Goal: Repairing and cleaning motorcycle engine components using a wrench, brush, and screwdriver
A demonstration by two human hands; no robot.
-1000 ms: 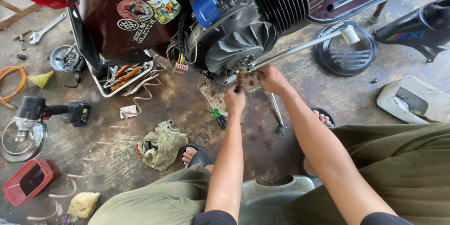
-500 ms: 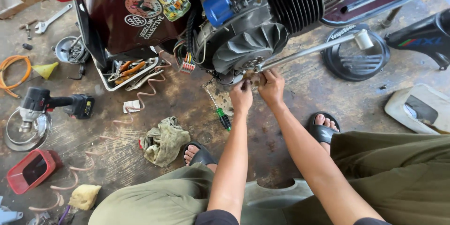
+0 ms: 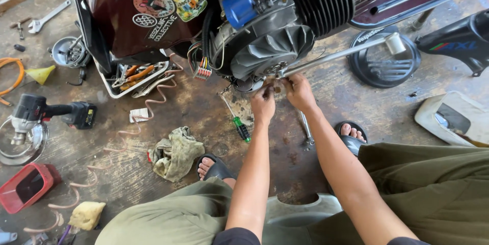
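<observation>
Both of my hands reach under a scooter engine [image 3: 270, 46] with a grey finned fan cover. My left hand [image 3: 263, 106] pinches a small dark part just below the cover. My right hand [image 3: 299, 92] has its fingers closed beside it, at the inner end of a long metal lever [image 3: 336, 55] that runs up to the right. What the right fingers grip is hidden. A green-handled screwdriver [image 3: 238, 125] lies on the floor left of my left wrist. A wrench [image 3: 306, 129] lies between my forearms.
A dirty rag [image 3: 175, 152], a cordless impact driver [image 3: 48, 112], a white tray of tools [image 3: 133, 78], a red tray [image 3: 25, 188], a yellow sponge [image 3: 86, 215], a round black cover [image 3: 384, 64], a white panel [image 3: 456, 118] and a spanner [image 3: 48, 18] surround me on the stained floor.
The view has shifted slightly, so the engine and my hands sit higher and more central in the picture. My hands stay under the fan cover, close together.
</observation>
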